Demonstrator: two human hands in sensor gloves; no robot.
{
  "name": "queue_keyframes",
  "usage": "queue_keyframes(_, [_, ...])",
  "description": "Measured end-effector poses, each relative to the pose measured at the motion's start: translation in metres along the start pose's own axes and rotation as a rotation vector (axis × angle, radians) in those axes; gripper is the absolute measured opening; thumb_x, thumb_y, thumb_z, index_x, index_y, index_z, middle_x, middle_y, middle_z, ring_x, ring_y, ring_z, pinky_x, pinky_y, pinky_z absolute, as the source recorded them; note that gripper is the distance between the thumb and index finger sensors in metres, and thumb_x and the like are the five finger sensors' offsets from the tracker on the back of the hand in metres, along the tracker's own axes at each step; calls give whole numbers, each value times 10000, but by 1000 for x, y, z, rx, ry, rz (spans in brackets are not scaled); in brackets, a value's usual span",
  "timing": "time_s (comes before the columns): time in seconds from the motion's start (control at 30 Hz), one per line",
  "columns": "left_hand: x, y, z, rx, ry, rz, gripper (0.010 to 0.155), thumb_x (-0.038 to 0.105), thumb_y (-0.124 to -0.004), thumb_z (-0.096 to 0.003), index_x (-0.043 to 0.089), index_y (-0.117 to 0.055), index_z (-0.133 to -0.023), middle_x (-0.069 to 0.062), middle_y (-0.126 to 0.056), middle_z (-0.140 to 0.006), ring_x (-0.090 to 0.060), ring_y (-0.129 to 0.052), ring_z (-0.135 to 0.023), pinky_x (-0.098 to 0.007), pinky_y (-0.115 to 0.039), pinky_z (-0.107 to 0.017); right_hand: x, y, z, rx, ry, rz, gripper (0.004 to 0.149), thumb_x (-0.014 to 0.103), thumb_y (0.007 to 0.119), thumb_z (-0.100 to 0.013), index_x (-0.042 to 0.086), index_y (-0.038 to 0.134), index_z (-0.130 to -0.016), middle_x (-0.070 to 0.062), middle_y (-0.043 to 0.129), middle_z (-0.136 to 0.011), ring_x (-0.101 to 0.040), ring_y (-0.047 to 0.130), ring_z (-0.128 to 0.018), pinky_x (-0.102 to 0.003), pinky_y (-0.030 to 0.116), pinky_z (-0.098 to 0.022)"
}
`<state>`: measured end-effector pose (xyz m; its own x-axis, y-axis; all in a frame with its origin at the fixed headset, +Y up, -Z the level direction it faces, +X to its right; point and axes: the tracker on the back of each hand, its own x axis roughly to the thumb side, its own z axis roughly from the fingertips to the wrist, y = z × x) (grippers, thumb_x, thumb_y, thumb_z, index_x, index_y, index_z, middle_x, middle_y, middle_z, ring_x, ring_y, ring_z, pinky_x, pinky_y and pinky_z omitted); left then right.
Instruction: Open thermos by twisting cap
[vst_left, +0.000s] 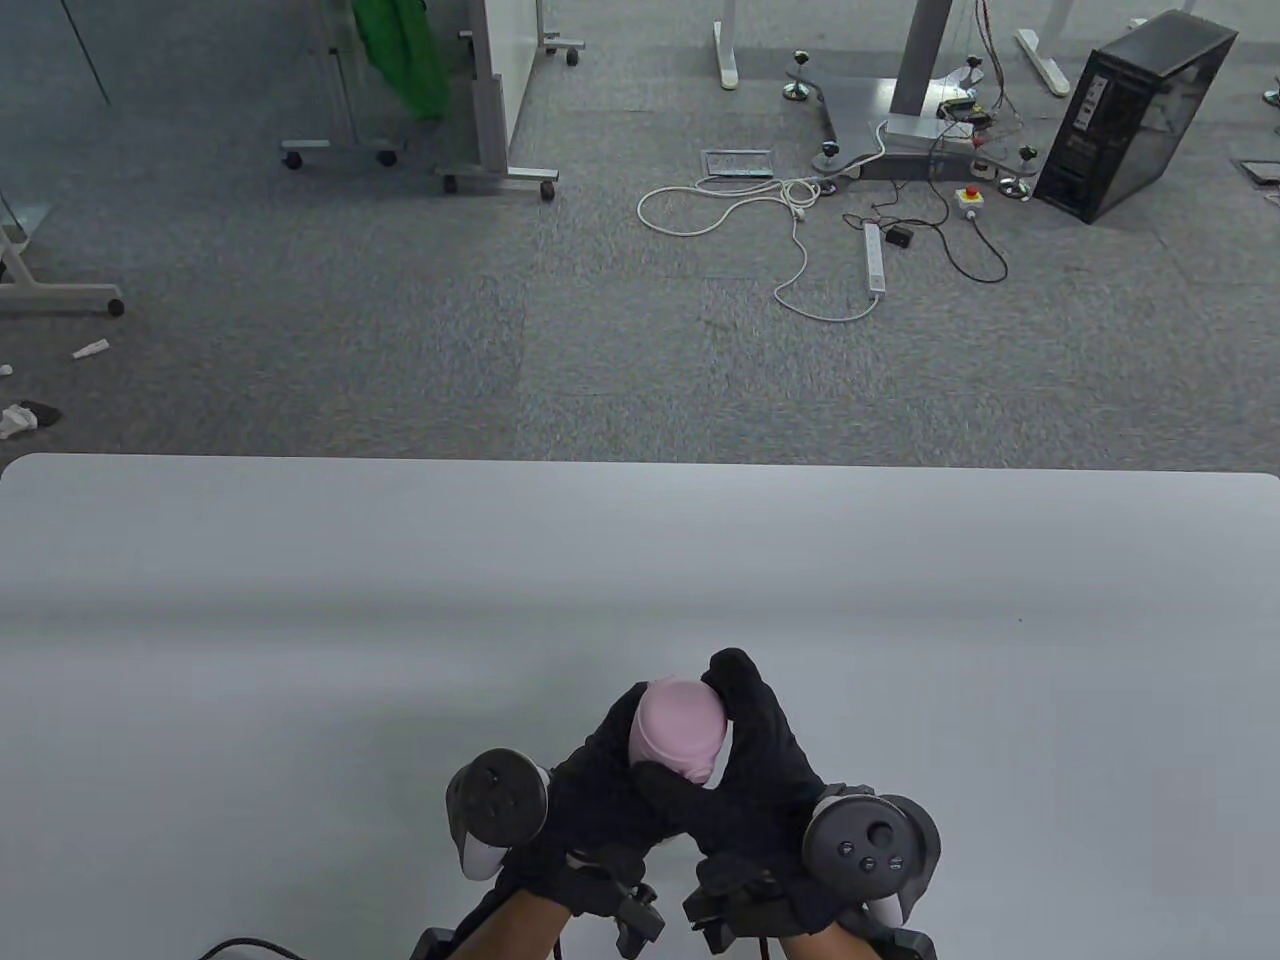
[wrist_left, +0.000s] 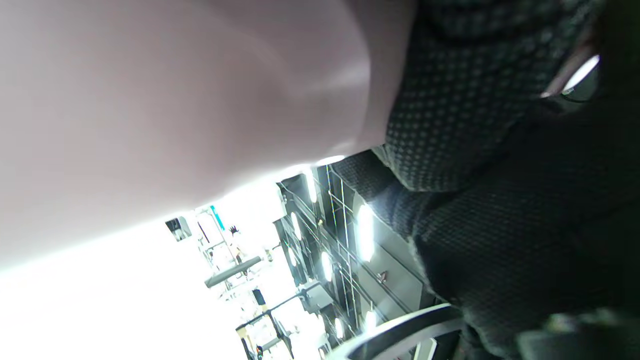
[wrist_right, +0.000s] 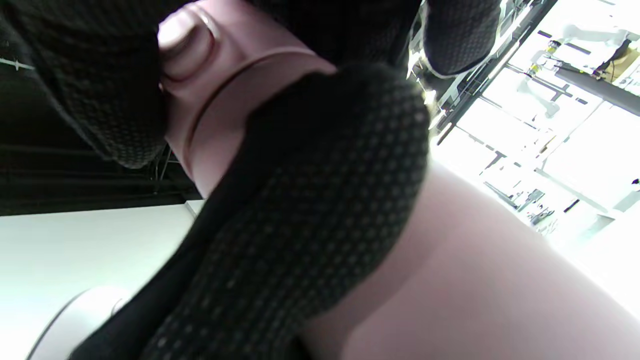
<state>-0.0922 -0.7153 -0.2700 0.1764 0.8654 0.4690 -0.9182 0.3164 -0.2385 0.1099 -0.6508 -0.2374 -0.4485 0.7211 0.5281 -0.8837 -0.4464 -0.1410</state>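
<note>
Table view: pink thermos (vst_left: 678, 735) held above worktop (vst_left: 300, 600) near edge, cap end pointing away. Left hand (vst_left: 590, 790) wraps body; right hand (vst_left: 750, 770) grips cap (wrist_right: 200, 65), both closed tight.

The pink thermos (wrist_right: 450, 280) looks smooth and satin-matt, the gloves (wrist_right: 310, 210) dotted knit cloth, the table (vst_left: 300, 600) matt white.

Thermos (vst_left: 676, 735) between both hands, above table (vst_left: 300, 620)
</note>
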Motion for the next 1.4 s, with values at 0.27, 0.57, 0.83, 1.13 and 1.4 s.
queue_keyframes(0.27, [0, -1, -2, -68, -29, 86, 1194, 556, -1030, -115, 167, -443, -1080, -186, -534, -1109, -481, -600, -984, -673, -583, -642, -20, -6, -10, 142, -22, -330, 952, 469, 1045, -419, 110, 524, -1130, -208, 704, -1064, -501, 709, -921, -743, 495, -687])
queue_keyframes(0.57, [0, 0, 0, 0, -5, -41, 1192, 559, -1027, -121, 166, -436, -1078, -185, -526, -1109, -480, -593, -983, -668, -579, -643, -2, -7, -5, 88, -26, -98, 1025, 526, 1008, -445, 129, 401, -1169, -226, 550, -1127, -526, 639, -955, -743, 488, -699])
queue_keyframes(0.83, [2, -5, 0, -23, -25, -30, 1192, 557, -1027, -119, 168, -436, -1078, -186, -530, -1107, -479, -598, -984, -669, -585, -640, -1, -2, -3, 22, -40, -120, 970, 446, 1044, -419, 127, 472, -1136, -202, 618, -1071, -470, 727, -883, -709, 555, -686])
queue_keyframes(1.13, [1, -5, 0, -34, -40, -26, 1185, 554, -1028, -119, 151, -456, -1075, -182, -530, -1109, -477, -597, -987, -669, -583, -642, -20, -3, -11, 191, -53, -429, 931, 334, 1055, -432, 137, 491, -1146, -223, 593, -1123, -513, 635, -981, -753, 508, -669])
queue_keyframes(1.4, [-2, 0, 2, 22, -5, -34, 1183, 557, -1025, -126, 146, -450, -1074, -185, -523, -1110, -481, -590, -985, -668, -579, -643, -2, -7, -3, 27, -48, -17, 1034, 524, 1017, -426, 145, 400, -1165, -232, 492, -1105, -477, 631, -923, -736, 463, -715])
